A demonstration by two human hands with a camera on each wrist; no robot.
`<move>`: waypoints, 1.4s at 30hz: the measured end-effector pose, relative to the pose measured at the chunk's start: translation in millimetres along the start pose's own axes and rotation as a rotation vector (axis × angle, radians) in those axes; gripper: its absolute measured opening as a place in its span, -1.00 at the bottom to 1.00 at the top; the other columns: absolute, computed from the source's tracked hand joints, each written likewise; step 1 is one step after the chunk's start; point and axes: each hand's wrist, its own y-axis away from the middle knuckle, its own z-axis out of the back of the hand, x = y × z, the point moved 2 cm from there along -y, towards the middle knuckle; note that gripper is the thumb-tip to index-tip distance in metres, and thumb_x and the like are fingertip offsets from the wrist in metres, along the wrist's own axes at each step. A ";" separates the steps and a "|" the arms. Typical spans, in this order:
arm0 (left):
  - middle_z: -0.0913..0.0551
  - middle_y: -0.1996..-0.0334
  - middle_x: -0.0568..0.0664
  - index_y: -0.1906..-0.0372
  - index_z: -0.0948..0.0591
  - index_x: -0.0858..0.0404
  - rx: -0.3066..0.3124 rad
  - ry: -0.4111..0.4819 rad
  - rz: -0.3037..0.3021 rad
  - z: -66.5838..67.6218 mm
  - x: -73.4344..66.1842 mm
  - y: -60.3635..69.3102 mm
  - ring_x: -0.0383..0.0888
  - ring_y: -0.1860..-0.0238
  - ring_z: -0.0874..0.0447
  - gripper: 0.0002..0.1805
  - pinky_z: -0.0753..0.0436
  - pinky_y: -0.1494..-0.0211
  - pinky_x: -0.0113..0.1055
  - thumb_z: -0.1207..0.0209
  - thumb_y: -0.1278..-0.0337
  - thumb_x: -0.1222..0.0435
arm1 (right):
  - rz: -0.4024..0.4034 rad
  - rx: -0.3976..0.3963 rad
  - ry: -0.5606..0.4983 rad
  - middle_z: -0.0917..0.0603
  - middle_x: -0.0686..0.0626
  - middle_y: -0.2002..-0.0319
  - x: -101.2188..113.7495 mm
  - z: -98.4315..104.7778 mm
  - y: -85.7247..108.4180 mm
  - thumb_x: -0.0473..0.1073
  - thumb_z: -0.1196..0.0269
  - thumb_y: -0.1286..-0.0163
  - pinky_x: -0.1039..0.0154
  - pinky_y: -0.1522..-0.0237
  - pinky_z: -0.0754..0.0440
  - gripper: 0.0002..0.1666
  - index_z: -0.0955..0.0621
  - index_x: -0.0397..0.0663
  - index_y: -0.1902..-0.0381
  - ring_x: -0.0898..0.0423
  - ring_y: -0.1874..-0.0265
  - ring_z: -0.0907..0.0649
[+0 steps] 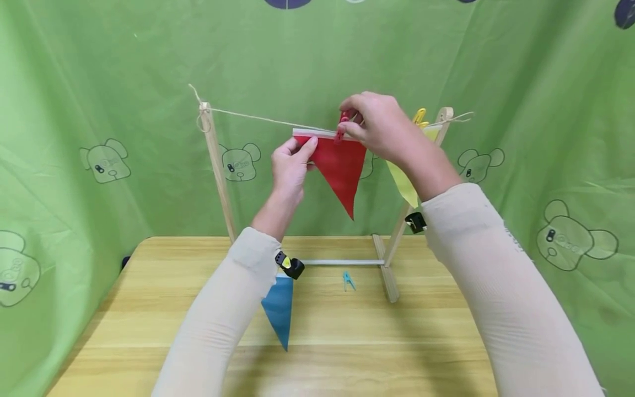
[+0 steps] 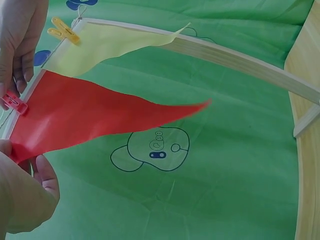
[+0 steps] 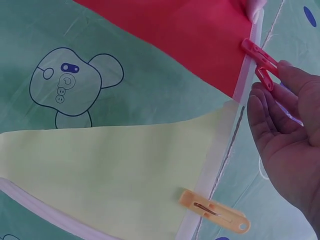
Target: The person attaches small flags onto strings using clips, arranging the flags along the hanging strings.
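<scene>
My left hand (image 1: 289, 171) pinches the upper left corner of a red triangular pennant (image 1: 342, 165), thumb in front. The pennant hangs point down, its white top edge level with a thin string (image 1: 258, 117). On that edge, right of the middle, sits a red clothespin (image 3: 259, 56), whose handle ends my right hand (image 1: 384, 127) holds between thumb and fingers. Whether the clothespin's jaws take in the string cannot be told. To the right, a yellow pennant (image 2: 107, 45) hangs from the string under a yellow clothespin (image 3: 215, 211), partly behind the right forearm in the head view.
A wooden frame with a left post (image 1: 218, 165) and a right post (image 1: 397, 237) carries the string. On the wooden table (image 1: 387, 353) lie a blue pennant (image 1: 280, 309), partly behind the left sleeve, and a light blue clothespin (image 1: 349, 281). Green curtains (image 1: 149, 71) surround the table.
</scene>
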 end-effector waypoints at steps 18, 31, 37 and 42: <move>-0.72 0.29 -0.01 -0.04 -0.73 0.35 0.021 -0.019 -0.008 0.3 1.2 0.2 -0.18 0.36 -0.69 -0.74 -0.67 0.32 -0.41 -0.34 -0.31 0.36 | -0.007 -0.009 0.008 -0.61 -0.23 -0.14 -6.6 -0.4 6.2 -0.16 -0.24 -0.54 0.00 -0.05 -0.75 -0.57 -0.58 -0.27 -0.26 -0.10 -0.05 -0.69; -0.70 0.31 -0.01 0.04 -0.74 0.35 0.018 -0.021 -0.002 0.4 0.8 0.0 -0.18 0.36 -0.67 -0.79 -0.70 0.29 -0.36 -0.35 -0.30 0.35 | 0.035 -0.027 0.047 -0.61 -0.26 -0.22 -5.7 -0.2 5.8 -0.18 -0.20 -0.57 -0.06 -0.21 -0.66 -0.51 -0.52 -0.26 -0.36 -0.15 -0.17 -0.64; -0.70 0.31 -0.03 0.02 -0.74 0.34 0.016 -0.030 -0.004 0.9 0.5 0.0 -0.19 0.35 -0.66 -0.78 -0.70 0.24 -0.29 -0.36 -0.30 0.35 | 0.033 -0.028 0.053 -0.59 -0.25 -0.26 -4.8 0.9 7.0 -0.18 -0.21 -0.57 -0.07 -0.27 -0.62 -0.48 -0.50 -0.24 -0.39 -0.16 -0.21 -0.60; -0.72 0.30 -0.03 0.00 -0.74 0.32 0.016 -0.030 -0.007 1.2 0.5 -0.5 -0.19 0.35 -0.68 -0.77 -0.72 0.18 -0.23 -0.36 -0.30 0.34 | 0.043 -0.045 0.051 -0.58 -0.24 -0.28 -5.7 2.3 10.2 -0.17 -0.22 -0.56 -0.07 -0.31 -0.57 -0.48 -0.50 -0.23 -0.40 -0.16 -0.24 -0.59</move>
